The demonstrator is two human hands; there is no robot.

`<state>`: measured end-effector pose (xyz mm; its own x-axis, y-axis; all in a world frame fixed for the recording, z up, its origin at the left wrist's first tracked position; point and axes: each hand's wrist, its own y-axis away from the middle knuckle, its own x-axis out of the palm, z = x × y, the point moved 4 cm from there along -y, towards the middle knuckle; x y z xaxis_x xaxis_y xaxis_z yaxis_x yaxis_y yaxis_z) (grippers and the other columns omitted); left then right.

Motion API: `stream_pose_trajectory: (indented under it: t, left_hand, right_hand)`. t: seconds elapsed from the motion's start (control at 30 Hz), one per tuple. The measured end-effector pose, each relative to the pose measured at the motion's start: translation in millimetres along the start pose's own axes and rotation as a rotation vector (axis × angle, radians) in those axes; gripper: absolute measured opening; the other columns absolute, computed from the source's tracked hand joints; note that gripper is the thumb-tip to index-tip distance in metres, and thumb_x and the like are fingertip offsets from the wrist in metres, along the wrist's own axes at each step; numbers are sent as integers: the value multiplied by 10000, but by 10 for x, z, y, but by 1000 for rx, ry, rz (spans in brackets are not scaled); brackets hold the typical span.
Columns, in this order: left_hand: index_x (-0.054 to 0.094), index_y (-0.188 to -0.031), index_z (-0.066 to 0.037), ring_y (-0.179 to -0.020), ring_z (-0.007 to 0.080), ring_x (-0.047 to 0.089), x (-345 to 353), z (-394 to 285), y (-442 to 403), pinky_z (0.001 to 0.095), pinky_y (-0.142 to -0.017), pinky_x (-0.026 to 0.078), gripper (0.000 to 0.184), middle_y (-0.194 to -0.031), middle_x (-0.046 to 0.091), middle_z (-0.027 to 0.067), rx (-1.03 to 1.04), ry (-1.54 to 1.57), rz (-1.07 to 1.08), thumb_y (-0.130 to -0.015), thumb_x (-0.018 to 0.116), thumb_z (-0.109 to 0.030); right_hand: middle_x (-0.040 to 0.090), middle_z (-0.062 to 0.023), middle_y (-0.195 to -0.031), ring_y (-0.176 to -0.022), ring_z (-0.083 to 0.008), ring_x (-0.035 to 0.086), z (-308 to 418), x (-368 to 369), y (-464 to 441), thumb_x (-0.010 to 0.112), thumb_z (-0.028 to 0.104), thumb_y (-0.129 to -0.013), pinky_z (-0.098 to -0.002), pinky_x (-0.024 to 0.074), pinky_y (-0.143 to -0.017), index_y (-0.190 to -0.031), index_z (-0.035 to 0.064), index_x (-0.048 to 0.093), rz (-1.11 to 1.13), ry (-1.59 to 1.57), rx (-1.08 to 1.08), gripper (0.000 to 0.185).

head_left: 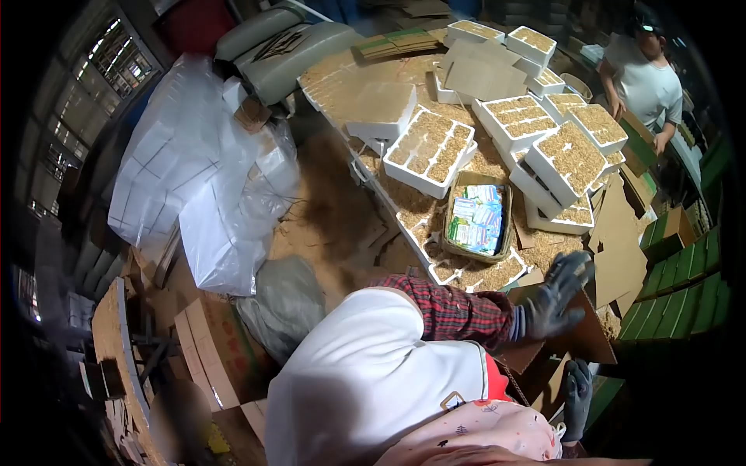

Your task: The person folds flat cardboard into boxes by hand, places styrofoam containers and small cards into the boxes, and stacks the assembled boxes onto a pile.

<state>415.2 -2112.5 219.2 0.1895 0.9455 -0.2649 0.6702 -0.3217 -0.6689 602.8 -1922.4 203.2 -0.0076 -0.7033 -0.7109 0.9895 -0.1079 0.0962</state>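
My left hand [553, 301], in a grey glove below a red plaid sleeve, lies with spread fingers over a brown cardboard flap [597, 342]. Lower down, my right hand [576, 396], also gloved, is beside an open cardboard box [550, 386], its fingers stretched out along the cardboard. Above my left hand, a basket [509, 225] holds blue, green and white packets [475, 220]. Around it on the table [330, 78] stand several white foam trays [427, 151] filled with brown shavings.
A person [649, 81] in a white shirt stands at the upper right, hands at cardboard. Green-edged boxes [676, 295] are stacked at the right. Plastic-wrapped white boxes [175, 163] and a cardboard carton [210, 349] are at the left. Flat cardboard [618, 241] leans beside the trays.
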Motion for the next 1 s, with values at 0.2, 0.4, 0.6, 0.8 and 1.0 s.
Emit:
stream_pose_trajectory:
  t: [0.2,0.4,0.6,0.8,1.0]
  left_hand:
    - [621,-923,-77,-1062,336,522,986,184,556,509,-1043,354,353,-1063,557,120,612,107,891,-806,635,-410]
    - [644,-1052,-31,-972,302,624,361,72,56,367,-841,506,297,-1070,647,133,-631,881,1195,-972,528,-293]
    - [442,-1373,-34,-1342,346,395,-153,708,530,464,-1126,305,565,-1425,432,192,542,401,970,-877,588,-260]
    - [488,-1331,-30,-1213,406,477,-298,654,440,507,-1039,389,558,-1367,459,217,751,382,781,-829,559,-262]
    - [561,-1267,-83,-1136,382,532,-140,785,319,502,-980,427,511,-1334,507,176,900,500,795,-831,600,-347]
  right_hand:
    - [422,-144,-1445,-1347,-274,392,-106,108,511,571,244,-949,-412,340,-1094,-1401,13,434,0,-512,50,526]
    - [351,-126,-1515,-1383,-194,328,-139,353,474,690,68,-782,-325,253,-1132,-1485,0,300,-338,-601,167,807]
    - [419,-122,-1418,-1258,-187,390,-409,400,558,698,315,-842,-336,311,-1027,-1494,38,294,-266,-842,224,815]
    - [642,-98,-1063,-906,-186,614,-1017,433,109,554,169,-950,-345,499,-827,-1440,57,394,-603,-645,273,527]
    - [608,-99,-1149,-1012,-195,566,-563,262,-334,487,246,-976,-350,451,-902,-1440,45,395,-550,-542,201,513]
